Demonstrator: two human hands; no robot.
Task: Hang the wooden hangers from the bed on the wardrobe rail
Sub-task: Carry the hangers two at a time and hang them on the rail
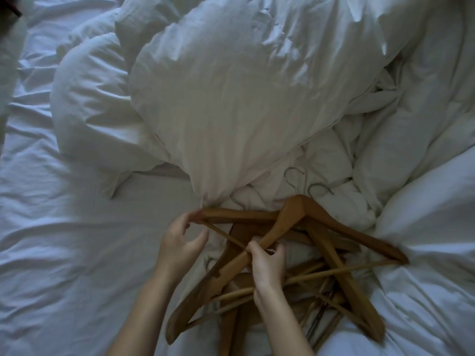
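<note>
Several wooden hangers [331,255] with silver metal hooks lie in a tangled heap on the white bed, low in the middle of the view. My right hand [267,265] is closed around the left arm of the topmost hanger [295,209], whose peak points away from me. My left hand [180,242] pinches the left tip of another hanger [239,215] lying crosswise under it. Two hooks [293,176] stick out onto the duvet behind the pile. The wardrobe rail is not in view.
A big white pillow [231,98] lies just beyond the pile and touches it. A crumpled white duvet [411,124] fills the right side. A wrinkled sheet [64,240] covers the left. A dark object [10,9] shows at the top left corner.
</note>
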